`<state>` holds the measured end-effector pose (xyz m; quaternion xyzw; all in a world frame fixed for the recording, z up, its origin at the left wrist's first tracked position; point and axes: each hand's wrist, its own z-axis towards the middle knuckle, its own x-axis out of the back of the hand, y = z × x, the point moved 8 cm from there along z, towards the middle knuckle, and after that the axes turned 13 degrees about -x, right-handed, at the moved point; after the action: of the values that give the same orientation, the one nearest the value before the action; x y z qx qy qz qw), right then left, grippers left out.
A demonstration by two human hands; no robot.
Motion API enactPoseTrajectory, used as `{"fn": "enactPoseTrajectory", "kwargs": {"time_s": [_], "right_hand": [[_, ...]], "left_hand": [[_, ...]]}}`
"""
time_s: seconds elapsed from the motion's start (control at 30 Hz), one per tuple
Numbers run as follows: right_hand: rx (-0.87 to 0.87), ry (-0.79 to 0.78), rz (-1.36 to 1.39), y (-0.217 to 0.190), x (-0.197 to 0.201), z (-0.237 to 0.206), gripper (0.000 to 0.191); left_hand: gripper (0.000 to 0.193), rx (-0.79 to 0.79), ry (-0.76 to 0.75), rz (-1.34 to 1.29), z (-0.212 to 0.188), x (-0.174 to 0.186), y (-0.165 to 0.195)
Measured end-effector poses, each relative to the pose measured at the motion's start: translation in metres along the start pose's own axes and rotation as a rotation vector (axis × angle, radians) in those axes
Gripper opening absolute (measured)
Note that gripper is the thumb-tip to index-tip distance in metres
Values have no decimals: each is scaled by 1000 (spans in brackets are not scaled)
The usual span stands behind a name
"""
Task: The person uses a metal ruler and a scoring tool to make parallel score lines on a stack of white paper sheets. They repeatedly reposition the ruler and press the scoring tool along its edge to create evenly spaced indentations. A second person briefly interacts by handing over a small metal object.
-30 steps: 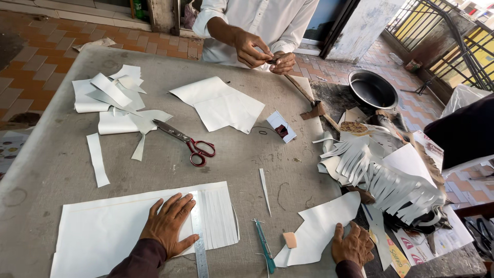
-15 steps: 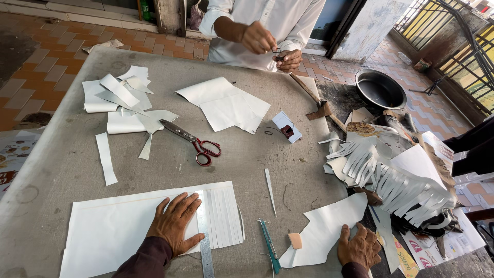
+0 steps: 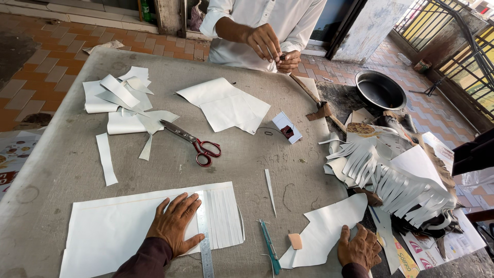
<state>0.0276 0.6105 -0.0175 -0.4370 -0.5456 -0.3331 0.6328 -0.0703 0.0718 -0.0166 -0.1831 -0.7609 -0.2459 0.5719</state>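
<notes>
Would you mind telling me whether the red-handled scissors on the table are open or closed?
Closed. The red-handled scissors lie flat on the grey table with the blades together as one dark strip and the two handle loops side by side.

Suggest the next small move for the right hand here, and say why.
Probably the right hand should reach left for the teal knife. The left hand already pins the white sheet beside the steel ruler, and slits fill the sheet's right end only. The right hand just rests on a loose scrap, holding no tool.
</notes>
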Motion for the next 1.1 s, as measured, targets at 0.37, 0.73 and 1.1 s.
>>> {"fn": "enactPoseTrajectory", "kwargs": {"time_s": [0.37,0.73,1.1], "right_hand": [[-17,-15,2,2,-5,5,62],[-27,-25,-14,4,-7,4,62],[-9,-11,26,3,-8,2,62]], "left_hand": [[100,5,-6,4,0,2,0],[101,-15,17,11,2,-3,-2],[102,-32,70,21,2,-6,-4]]}}
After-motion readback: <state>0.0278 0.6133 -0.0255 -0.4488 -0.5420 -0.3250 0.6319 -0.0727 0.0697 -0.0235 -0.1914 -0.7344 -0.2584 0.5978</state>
